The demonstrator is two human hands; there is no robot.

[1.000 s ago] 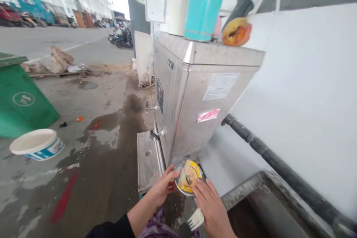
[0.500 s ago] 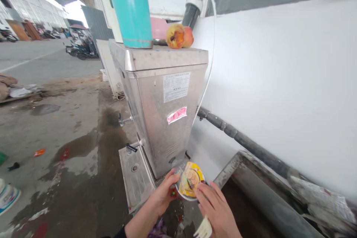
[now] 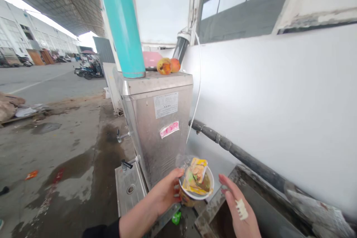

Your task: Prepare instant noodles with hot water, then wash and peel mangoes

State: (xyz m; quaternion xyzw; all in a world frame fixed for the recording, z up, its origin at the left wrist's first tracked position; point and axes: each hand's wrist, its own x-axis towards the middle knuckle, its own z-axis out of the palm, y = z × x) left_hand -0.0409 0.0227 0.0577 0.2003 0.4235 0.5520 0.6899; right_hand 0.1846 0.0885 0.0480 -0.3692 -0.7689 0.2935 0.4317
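My left hand point(image 3: 169, 189) grips an instant noodle cup point(image 3: 192, 200) by its side, fingers wrapped round it. The white rim is tilted towards me. A yellow printed lid point(image 3: 198, 169) is partly lifted and folded at the top, with clear plastic film beside it. Part of the cup's inside shows at the right, but I cannot make out the contents. My right hand point(image 3: 240, 208) is a little to the right of the cup, apart from it. A cream plastic fork point(image 3: 241, 209) is held in it, its tines showing near the thumb and its handle hidden.
A steel water boiler point(image 3: 158, 152) stands ahead, with a black-handled tap point(image 3: 126, 164) over a drain tray point(image 3: 122, 189). A turquoise cylinder point(image 3: 122, 26) and fruit point(image 3: 164, 66) rest on top. A stone trough point(image 3: 276, 208) and a dark pipe point(image 3: 237, 150) run along the right wall.
The lid has been partly pulled back, exposing some of the cup's inside. My right hand has left the cup and moved right with the fork. The view has tipped up.
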